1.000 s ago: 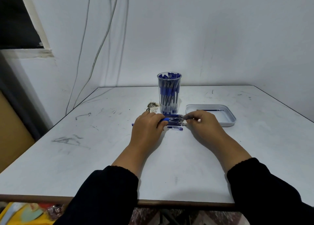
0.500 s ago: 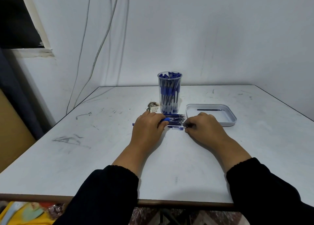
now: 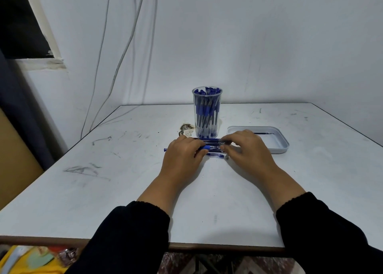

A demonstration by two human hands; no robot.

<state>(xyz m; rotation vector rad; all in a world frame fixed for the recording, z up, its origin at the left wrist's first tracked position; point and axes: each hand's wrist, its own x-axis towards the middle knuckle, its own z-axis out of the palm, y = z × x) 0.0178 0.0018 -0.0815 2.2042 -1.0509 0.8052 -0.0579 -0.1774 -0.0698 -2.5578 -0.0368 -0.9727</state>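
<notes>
Several blue-capped clear pens lie side by side on the white table, just in front of a clear cup packed with more blue pens. My left hand lies over the left end of the row, fingers curled round a pen. My right hand is at the right end, its fingertips pinching the end of a pen. One short pen lies apart, nearer to me.
A shallow grey tray sits right of the cup with a thin pen refill inside. A small crumpled scrap lies left of the cup. Cables hang down the wall behind. Black sleeves cover both forearms.
My right hand drew back toward me from the pens, then reached forward again to the right end of the row. The left hand stayed put.
</notes>
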